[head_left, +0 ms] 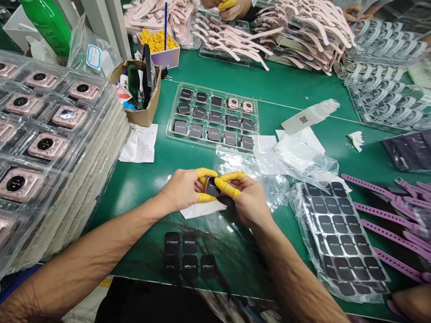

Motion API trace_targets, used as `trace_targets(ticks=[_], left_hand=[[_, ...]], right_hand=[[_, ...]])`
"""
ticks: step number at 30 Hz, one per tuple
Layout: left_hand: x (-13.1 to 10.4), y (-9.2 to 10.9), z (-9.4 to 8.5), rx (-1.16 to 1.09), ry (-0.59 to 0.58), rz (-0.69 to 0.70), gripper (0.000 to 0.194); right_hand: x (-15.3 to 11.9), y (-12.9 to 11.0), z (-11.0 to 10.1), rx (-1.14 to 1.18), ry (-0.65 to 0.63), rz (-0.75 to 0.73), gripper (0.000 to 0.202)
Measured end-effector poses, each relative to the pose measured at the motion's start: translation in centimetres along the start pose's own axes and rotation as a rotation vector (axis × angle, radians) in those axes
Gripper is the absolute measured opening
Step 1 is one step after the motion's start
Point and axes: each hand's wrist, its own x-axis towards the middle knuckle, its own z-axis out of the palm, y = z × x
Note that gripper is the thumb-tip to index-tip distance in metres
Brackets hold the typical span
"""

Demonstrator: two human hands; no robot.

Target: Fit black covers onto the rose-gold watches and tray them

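A small square smartwatch case (212, 186) with a dark, lettered face is held up over the middle of the green table. My left hand (182, 187) grips it from the left between yellow-cotted fingertips. From the right, my right hand (249, 195) pinches at the edge of the face, its fingers also in yellow finger cots. Below the hands lies a clear sheet with several black square stickers (190, 242) lettered "HiFuture". Beyond the hands, a clear plastic tray (171, 134) holds several watch cases, most with dark faces up and two showing pink backs.
Stacked trays of pink watch cases (47, 146) rise at the left. A cardboard box (144, 115) and a box of yellow finger cots (168, 58) stand behind. At right lie a white bottle (308, 117), bagged sticker sheets (340, 242) and purple straps (384, 214). Other people's hands (232, 9) show at the back.
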Motion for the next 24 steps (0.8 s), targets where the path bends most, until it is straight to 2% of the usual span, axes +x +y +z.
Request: trace_targets(ticks=[17,24], left_hand=[[0.02,-0.07,0.08,0.029,0.011,0.002,0.049],[-0.18,-0.05,0.07,0.036,0.011,0.017,0.047]], right_hand=[[-0.14,0.11,0.11,0.016,0.012,0.006,0.033],[-0.24,0.31,0.49,-0.02,0.018,-0.015,0.04]])
